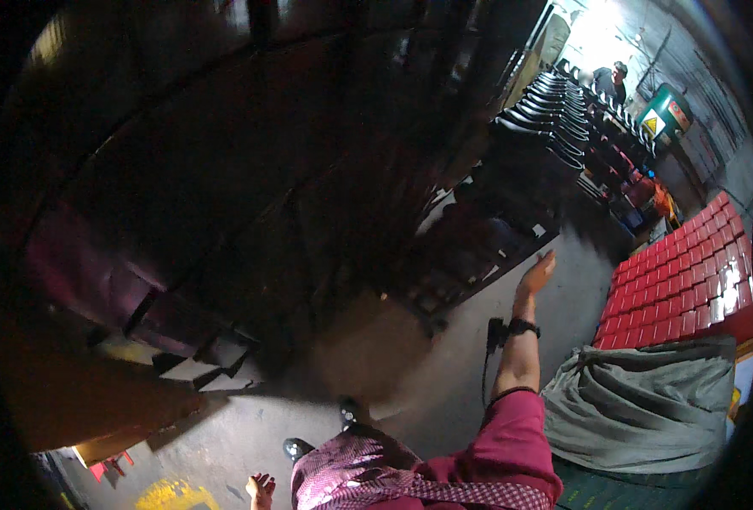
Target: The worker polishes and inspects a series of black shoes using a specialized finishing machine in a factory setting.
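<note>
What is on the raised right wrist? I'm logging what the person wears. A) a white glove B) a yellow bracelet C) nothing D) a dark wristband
D: a dark wristband circles the wrist just below the open, empty right hand, above the rolled red sleeve.

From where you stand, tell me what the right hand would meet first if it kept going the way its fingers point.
Probably the dark stacked racks ahead of the right hand; only bare floor shows between them, though depth is unclear.
</note>
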{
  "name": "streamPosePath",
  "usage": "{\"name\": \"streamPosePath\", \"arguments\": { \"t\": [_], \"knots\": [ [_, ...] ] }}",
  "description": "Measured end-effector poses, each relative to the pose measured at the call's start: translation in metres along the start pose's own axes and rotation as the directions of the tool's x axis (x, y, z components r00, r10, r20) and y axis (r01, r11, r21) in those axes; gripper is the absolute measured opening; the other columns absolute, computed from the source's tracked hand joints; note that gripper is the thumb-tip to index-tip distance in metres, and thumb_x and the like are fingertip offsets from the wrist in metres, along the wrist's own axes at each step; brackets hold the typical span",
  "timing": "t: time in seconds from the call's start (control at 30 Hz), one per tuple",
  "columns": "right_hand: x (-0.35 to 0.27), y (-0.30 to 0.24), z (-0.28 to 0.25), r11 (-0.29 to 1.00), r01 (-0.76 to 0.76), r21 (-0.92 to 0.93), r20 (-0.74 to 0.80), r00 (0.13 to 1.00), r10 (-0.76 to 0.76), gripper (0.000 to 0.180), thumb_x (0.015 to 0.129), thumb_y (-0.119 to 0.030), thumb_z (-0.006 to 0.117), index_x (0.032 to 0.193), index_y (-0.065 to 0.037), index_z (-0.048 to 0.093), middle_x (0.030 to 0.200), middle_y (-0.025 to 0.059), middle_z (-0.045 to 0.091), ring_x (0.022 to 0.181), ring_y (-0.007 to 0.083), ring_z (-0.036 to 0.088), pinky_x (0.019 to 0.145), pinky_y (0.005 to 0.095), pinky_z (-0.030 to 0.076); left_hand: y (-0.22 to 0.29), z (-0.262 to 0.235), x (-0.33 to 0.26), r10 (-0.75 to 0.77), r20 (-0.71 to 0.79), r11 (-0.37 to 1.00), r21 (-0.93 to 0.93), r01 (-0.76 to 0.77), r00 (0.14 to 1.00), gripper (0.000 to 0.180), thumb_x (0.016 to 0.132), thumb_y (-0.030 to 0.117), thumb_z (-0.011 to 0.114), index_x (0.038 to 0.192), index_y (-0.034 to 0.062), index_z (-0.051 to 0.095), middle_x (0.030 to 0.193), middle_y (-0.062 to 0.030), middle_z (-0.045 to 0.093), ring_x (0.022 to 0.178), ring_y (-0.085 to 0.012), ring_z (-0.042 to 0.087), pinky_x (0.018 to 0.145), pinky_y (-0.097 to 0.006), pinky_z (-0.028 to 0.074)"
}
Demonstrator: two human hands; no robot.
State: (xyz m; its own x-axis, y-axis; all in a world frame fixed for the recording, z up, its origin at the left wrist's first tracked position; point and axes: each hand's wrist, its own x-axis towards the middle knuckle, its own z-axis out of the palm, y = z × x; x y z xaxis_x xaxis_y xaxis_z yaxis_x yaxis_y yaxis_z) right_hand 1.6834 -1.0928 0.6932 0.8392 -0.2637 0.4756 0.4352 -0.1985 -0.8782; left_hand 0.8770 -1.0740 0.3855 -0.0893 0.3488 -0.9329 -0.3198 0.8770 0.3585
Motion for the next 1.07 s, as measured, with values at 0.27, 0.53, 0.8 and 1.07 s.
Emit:
{"name": "streamPosePath", "arguments": {
  "t": [0.27, 0.53, 0.8, 1.07],
  "knots": [
    [-0.113, 0.263, -0.179, 0.661, -0.75, 0.025, 0.276, 0.641, 0.716, 0.034, 0.087, -0.023, 0.048, 0.116, -0.006, 0.049, 0.09, 0.0073, 0.061, 0.077, 0.0261, 0.058, 0.063, 0.0388, 0.047, -0.047, 0.053, -0.007, -0.095, 0.199, 0.992, -0.062, 0.11, 0.975, 0.028, 0.086, 0.027, 0.038, 0.103, 0.0071, 0.047, 0.092, -0.0113, 0.059, 0.068, -0.0264, 0.06, 0.053, -0.032, 0.048],
    [-0.444, 0.07, -0.169, 0.672, -0.041, -0.739, 0.659, -0.25, 0.709, 0.035, 0.086, -0.033, 0.052, 0.11, -0.007, 0.053, 0.083, 0.0073, 0.064, 0.063, 0.0143, 0.06, 0.053, 0.0271, 0.046, -0.096, -0.059, -0.067, 0.08, -0.062, 0.955, -0.282, -0.094, 0.995, 0.035, 0.085, 0.025, 0.043, 0.113, 0.0036, 0.047, 0.094, -0.0124, 0.059, 0.071, -0.0254, 0.061, 0.054, -0.031, 0.05],
    [-0.516, 0.016, -0.236, 0.738, 0.045, -0.673, 0.706, -0.259, 0.659, 0.027, 0.085, -0.027, 0.052, 0.101, -0.005, 0.054, 0.076, 0.0096, 0.063, 0.055, 0.0177, 0.06, 0.042, 0.0275, 0.046, -0.223, -0.218, -0.084, -0.005, -0.257, 0.839, -0.526, -0.136, 0.966, 0.035, 0.088, 0.021, 0.041, 0.116, 0.0008, 0.046, 0.1, -0.0171, 0.06, 0.071, -0.027, 0.063, 0.054, -0.033, 0.051],
    [-0.703, -0.121, -0.376, 0.738, 0.422, -0.527, 0.56, -0.48, 0.675, 0.026, 0.086, -0.023, 0.05, 0.103, -0.004, 0.052, 0.082, 0.0129, 0.063, 0.058, 0.0242, 0.062, 0.046, 0.0356, 0.051, -0.302, -0.491, -0.185, -0.207, -0.47, 0.681, -0.699, -0.219, 0.858, 0.037, 0.087, 0.023, 0.039, 0.117, 0.0017, 0.046, 0.098, -0.0168, 0.062, 0.07, -0.027, 0.064, 0.056, -0.034, 0.052]
  ]
}}
